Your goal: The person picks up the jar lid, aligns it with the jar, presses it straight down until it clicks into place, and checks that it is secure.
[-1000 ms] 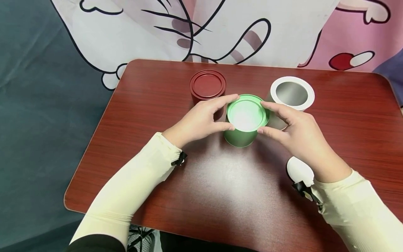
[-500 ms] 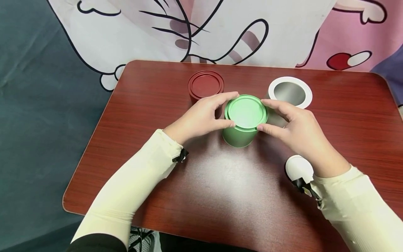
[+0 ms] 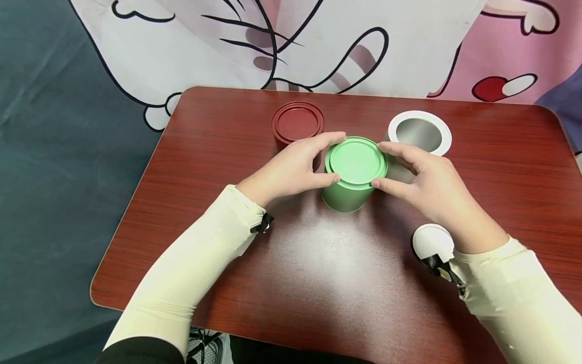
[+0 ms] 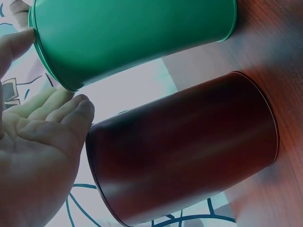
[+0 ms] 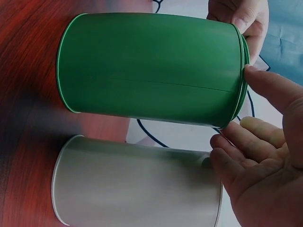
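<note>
A green can (image 3: 345,197) stands upright on the table, and its round green lid (image 3: 356,161) sits on top. The lid looks slightly uneven against the can's edge in the right wrist view. My left hand (image 3: 300,162) pinches the lid's rim from the left, thumb toward me and fingers at the far side. From the right, my right hand (image 3: 427,187) pinches the same rim, its thumb (image 5: 270,87) on the edge. A dark red lidded can (image 4: 184,151) stands behind my left hand. Behind my right hand is a silver-grey can (image 5: 137,182) with a white rim and open top.
The reddish-brown wooden table (image 3: 182,227) has a rounded far-left corner. A cartoon-printed cloth (image 3: 182,50) hangs behind its far edge. A white round piece (image 3: 432,242) with black tape is at my right wrist. Cables (image 3: 204,344) lie below the near edge.
Both hands keep their places at the lid's rim. The bright glare on the lid has faded to plain green. The whole view has shifted slightly.
</note>
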Motion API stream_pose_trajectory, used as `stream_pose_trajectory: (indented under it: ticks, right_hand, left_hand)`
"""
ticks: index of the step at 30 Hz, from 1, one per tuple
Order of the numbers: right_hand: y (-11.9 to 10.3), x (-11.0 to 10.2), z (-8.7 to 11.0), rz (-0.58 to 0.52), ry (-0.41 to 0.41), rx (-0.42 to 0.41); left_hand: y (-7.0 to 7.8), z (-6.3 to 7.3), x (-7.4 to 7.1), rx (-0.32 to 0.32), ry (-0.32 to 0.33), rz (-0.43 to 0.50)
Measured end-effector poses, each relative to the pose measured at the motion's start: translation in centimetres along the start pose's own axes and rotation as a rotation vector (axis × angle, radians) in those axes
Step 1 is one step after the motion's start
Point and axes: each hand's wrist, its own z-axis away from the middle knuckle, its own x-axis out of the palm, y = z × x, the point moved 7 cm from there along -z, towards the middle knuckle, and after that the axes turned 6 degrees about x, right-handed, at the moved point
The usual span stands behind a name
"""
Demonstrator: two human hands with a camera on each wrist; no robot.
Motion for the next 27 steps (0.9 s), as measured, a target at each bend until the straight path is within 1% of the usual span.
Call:
stream_pose_trajectory:
  ticks: [5,9,21,27]
  right_hand:
    - [0.01,-0.07,0.05,0.006,0.005,-0.004]
    - [0.02,-0.13,0.09,0.009,0.012,-0.011]
    - [0.06,-0.04,0.07,-0.005,0.005,0.000]
    - [-0.19,-0.16,0.07,-0.018,0.026,-0.021]
  left_hand:
    - [-0.08,0.14,-0.01,-0.018,0.008,0.002]
    - [-0.17,0.24,0.00,-0.028,0.008,0.031]
    - [-0.30,0.39,-0.04,-0.030,0.004,0.028]
    - [-0.36,0.52,-0.02,-0.029,0.016,0.040]
